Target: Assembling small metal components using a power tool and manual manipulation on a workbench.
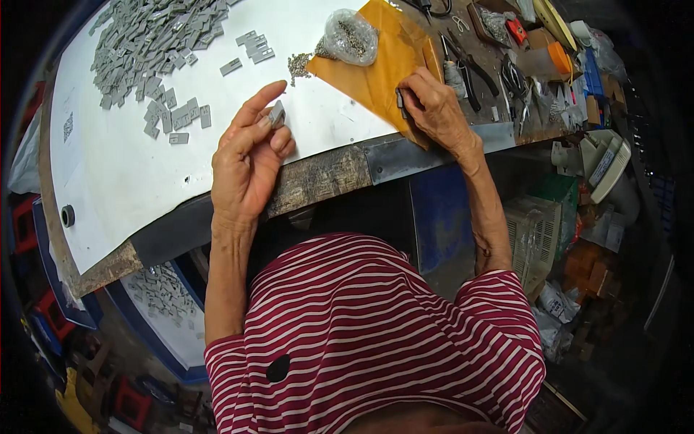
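1. The desk wears a smooth, matt white sheet; its near edge shows rough, worn wood and a dull grey metal strip.
2. The small grey pieces toward the far left corner look like matt plastic.
3. The orange sheet is matt paper.
4. The bag on it is glossy clear plastic, holding what may be tiny metal parts.
5. The striped shirt is soft cloth.
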Demonstrator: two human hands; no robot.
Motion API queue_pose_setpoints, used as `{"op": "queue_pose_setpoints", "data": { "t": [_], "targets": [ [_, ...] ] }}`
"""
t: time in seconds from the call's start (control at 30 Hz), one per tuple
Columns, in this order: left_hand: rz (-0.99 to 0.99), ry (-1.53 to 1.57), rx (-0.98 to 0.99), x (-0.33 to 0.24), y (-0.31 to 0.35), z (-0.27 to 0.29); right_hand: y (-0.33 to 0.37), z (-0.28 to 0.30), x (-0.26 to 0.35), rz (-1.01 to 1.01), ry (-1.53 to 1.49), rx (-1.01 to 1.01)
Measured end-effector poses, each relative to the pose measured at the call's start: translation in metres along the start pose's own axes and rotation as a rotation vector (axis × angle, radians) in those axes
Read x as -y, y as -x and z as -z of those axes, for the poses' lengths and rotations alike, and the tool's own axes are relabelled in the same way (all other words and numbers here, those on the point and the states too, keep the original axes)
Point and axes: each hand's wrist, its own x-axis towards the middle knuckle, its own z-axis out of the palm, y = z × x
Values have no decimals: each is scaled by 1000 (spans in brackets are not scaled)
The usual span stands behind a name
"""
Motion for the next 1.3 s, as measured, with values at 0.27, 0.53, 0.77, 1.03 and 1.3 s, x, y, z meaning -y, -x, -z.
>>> {"op": "queue_pose_setpoints", "data": {
  "t": [0.27, 0.53, 0.77, 1.03, 1.3],
  "targets": [
    [44, 43, 8, 6, 2, 0, -1, -4, -7, 121, 142, 9],
    [90, 123, 15, 15, 1, 2, -1, -5, -9, 110, 102, 12],
    [91, 84, -23, 18, 1, -1, 0, 0, -11, 102, 43, 34],
    [81, 0, -26, 21, 2, 2, -1, 5, -12, 108, 25, 97],
    [65, -19, -9, 18, 4, 0, -4, 7, -12, 123, 41, 127]
  ]
}}
